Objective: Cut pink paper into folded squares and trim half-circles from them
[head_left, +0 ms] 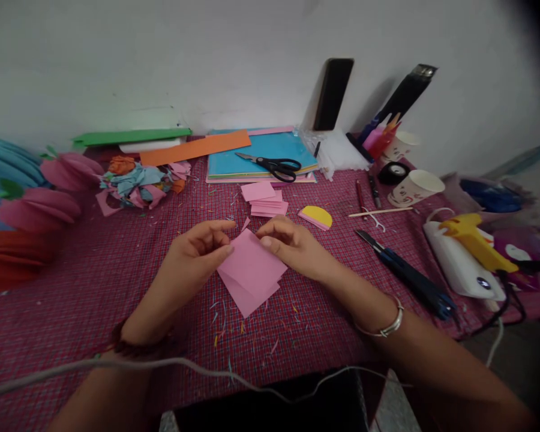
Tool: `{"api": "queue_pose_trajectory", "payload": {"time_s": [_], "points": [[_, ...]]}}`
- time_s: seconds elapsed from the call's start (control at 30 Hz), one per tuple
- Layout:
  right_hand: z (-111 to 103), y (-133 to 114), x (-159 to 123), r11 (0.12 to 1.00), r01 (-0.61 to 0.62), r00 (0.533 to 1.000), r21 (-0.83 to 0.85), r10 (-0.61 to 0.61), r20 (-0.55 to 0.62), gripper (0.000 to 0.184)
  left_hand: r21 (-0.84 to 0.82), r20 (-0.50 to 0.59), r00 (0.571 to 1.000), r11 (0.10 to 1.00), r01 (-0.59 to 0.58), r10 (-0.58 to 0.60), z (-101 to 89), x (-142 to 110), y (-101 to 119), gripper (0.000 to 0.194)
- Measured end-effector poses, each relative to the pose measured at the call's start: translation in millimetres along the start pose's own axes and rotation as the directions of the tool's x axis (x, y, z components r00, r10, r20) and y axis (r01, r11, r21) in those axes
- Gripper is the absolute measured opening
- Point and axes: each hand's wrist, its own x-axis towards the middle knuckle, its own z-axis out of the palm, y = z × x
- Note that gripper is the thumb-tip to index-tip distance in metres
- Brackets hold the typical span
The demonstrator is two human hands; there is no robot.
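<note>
Left hand (202, 249) and right hand (292, 246), fingers nearly closed, pinch the upper edges of square pink paper sheets (252, 267). Just beyond the fingertips: small pink rectangular paper pieces (267, 203); black-handled metal scissors (274, 165) farther off.

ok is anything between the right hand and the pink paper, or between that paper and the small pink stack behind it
Nothing visible separates the right hand from the pink paper; its fingers touch it. Toward the pink stack, a narrow pink strip shows near the paper's top corner.
</note>
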Motion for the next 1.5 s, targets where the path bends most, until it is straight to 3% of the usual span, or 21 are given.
{"api": "queue_pose_trajectory", "payload": {"time_s": [0.13,0.27,0.4,0.67,0.93,1.2,1.33,1.43,1.5], "points": [[4,6,-2,0.986,-0.137,0.974,0.097,0.116,0.197,0.03,-0.165,-0.056,0.997,0.985,0.039,-0.049,-1.6,1,-2,0.028],[10,9,-2,0.929,-0.228,0.974,0.293,0.214,0.082,0.026,-0.383,-0.062,0.991,0.919,0.088,-0.121,0.0,2,-11,0.031],[13,4,-2,0.849,-0.213,0.971,0.483,0.238,0.01,0.028,-0.247,0.059,0.992,0.961,0.125,-0.114,7.8,-2,-18,0.029],[12,2,-4,0.8,-0.165,0.98,0.577,0.198,0.006,0.028,-0.167,0.049,0.992,0.979,0.121,-0.114,14.4,-9,-15,0.02],[10,1,-4,0.899,-0.071,0.993,0.432,0.103,-0.05,0.009,-0.298,-0.078,0.978,0.941,0.161,-0.192,18.6,-10,-1,0.007],[9,0,-8,0.928,0.001,0.995,0.372,0.037,-0.095,0.014,-0.38,-0.076,0.98,0.914,0.141,-0.183,18.1,-11,7,0.007],[8,-2,-8,0.955,0.058,0.991,0.289,-0.019,-0.133,0.014,-0.421,0.001,0.987,0.895,0.149,-0.164,16.3,-7,5,0.017],[7,-5,-8,0.97,0.109,0.986,0.216,-0.077,-0.15,0.015,-0.415,0.093,0.972,0.879,0.235,-0.216,17.9,-7,-1,0.039],[6,-6,-9,0.972,0.141,0.982,0.189,-0.113,-0.148,0.015,-0.387,0.172,0.947,0.865,0.318,-0.271,19.9,-9,-4,0.039]]}}
